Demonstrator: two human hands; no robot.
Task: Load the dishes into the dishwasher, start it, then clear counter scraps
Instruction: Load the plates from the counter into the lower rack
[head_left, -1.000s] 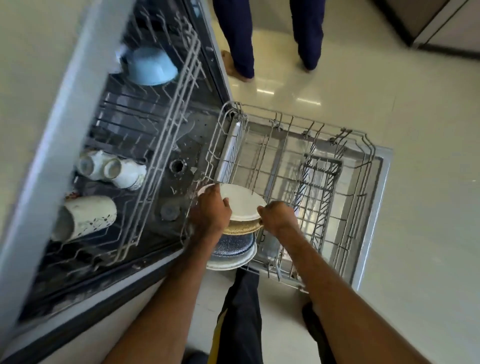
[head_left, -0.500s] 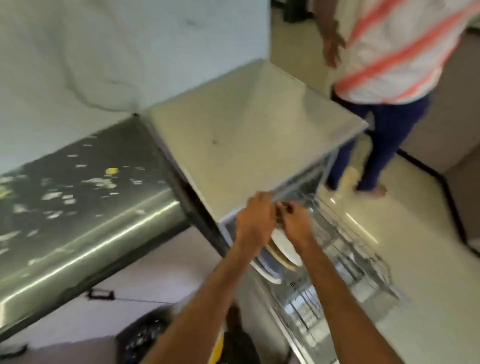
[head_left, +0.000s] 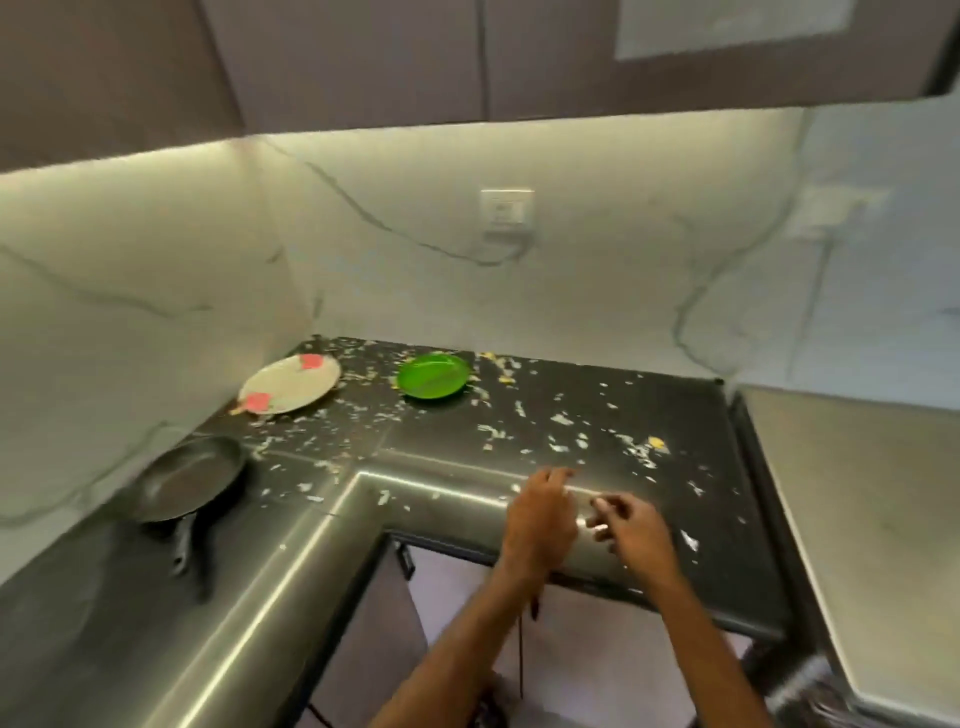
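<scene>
Many scraps (head_left: 563, 446) around both hands, left hand (head_left: 540, 517) relaxed, right hand (head_left: 632, 532) unclear, green plate (head_left: 434, 375) beyond

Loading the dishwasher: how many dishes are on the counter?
3: a pale plate in the back corner, a green plate right of it, a frying pan on the left. Others may lie offscreen.

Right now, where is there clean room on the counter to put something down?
The dark counter on the near side of the pan looks nearly bare, and so does the pale top on the right. Between the green plate and the front edge, scraps lie everywhere.
</scene>
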